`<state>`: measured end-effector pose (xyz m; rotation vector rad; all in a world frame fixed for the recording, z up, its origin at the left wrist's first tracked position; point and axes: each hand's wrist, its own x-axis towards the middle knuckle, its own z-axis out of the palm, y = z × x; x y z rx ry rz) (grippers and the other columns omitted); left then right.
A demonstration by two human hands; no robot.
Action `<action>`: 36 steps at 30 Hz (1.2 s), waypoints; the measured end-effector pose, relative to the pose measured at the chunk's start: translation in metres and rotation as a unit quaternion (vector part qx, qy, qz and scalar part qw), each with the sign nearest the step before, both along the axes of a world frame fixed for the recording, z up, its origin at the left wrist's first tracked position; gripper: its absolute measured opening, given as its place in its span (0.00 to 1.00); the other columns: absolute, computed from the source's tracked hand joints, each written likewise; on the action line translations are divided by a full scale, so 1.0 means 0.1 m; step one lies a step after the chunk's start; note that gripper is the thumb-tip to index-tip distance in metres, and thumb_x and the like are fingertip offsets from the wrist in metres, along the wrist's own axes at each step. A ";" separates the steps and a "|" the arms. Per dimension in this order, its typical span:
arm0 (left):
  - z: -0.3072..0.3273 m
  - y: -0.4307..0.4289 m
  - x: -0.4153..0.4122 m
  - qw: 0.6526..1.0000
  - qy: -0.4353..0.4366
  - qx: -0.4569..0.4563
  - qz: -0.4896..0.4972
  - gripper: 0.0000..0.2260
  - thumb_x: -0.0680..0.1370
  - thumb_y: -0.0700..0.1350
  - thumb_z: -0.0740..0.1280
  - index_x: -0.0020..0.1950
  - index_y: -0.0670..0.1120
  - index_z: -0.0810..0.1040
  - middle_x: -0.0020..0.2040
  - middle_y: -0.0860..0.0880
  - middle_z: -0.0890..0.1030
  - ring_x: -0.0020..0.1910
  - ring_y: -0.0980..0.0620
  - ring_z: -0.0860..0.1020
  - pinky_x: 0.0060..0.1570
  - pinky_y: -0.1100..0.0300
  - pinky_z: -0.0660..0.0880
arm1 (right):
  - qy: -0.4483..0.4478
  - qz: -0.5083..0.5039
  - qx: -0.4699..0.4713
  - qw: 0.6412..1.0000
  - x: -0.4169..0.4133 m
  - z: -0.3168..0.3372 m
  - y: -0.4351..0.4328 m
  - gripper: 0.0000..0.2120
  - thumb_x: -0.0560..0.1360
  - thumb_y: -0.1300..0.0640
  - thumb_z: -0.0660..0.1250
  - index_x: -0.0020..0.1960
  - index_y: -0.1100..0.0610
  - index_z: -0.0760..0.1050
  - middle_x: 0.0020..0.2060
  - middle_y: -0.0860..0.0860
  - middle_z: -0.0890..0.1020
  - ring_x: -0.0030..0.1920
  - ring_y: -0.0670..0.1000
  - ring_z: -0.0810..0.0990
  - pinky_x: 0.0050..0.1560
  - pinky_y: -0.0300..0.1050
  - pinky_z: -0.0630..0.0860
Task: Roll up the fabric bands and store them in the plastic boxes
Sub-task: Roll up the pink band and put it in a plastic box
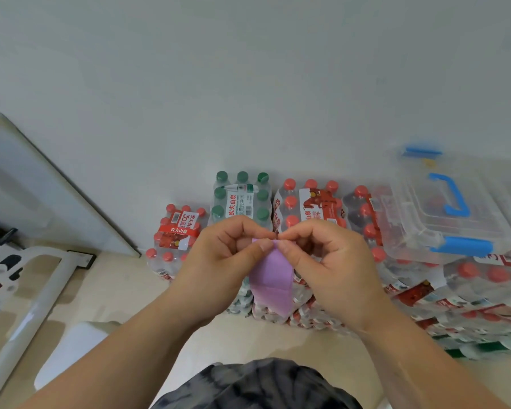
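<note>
1. The left hand (227,255) and the right hand (322,261) both pinched the top end of a purple fabric band (270,276) near the middle of the view. Fingers and thumbs were curled onto it.
2. The rest of the band hung flat toward 6 o'clock, between the wrists. It was hard to tell if any turn was made at the top, so the rolling looked just begun.
3. A clear plastic box (443,211) with blue clips sat at 2 o'clock from the hands, on packs of water bottles (242,199). Its lid looked shut, and it was well apart from the band.
4. Rolling the band, opening the box and putting the band in all seemed left to do.
5. The band's lower end was hidden. The inside of the box was hard to make out.
</note>
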<state>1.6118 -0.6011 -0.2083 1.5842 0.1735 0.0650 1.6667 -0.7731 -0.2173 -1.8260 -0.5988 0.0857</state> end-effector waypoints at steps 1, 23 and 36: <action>0.00 0.00 0.00 1.000 0.003 0.015 0.009 0.05 0.77 0.42 0.69 0.44 0.49 0.84 0.34 0.47 0.84 0.35 0.57 0.81 0.35 0.66 0.75 | -0.006 -0.005 -0.005 1.000 0.00 0.00 0.01 0.02 0.76 0.58 0.73 0.48 0.52 0.84 0.39 0.42 0.83 0.42 0.46 0.81 0.40 0.31 0.74; 0.07 0.30 -0.06 0.994 -0.029 -0.047 0.095 0.12 0.74 0.28 0.70 0.41 0.44 0.86 0.39 0.43 0.87 0.38 0.51 0.85 0.39 0.65 0.78 | 0.046 0.120 0.037 0.991 0.24 0.07 0.42 0.09 0.74 0.65 0.74 0.45 0.52 0.85 0.38 0.44 0.86 0.39 0.45 0.83 0.41 0.32 0.76; 0.03 0.18 0.06 0.993 0.041 -0.020 0.111 0.10 0.76 0.32 0.71 0.42 0.47 0.85 0.42 0.40 0.87 0.42 0.44 0.85 0.46 0.50 0.81 | 0.032 0.105 0.037 0.993 0.35 -0.04 0.34 0.13 0.73 0.65 0.74 0.43 0.45 0.83 0.38 0.44 0.84 0.41 0.47 0.82 0.41 0.33 0.75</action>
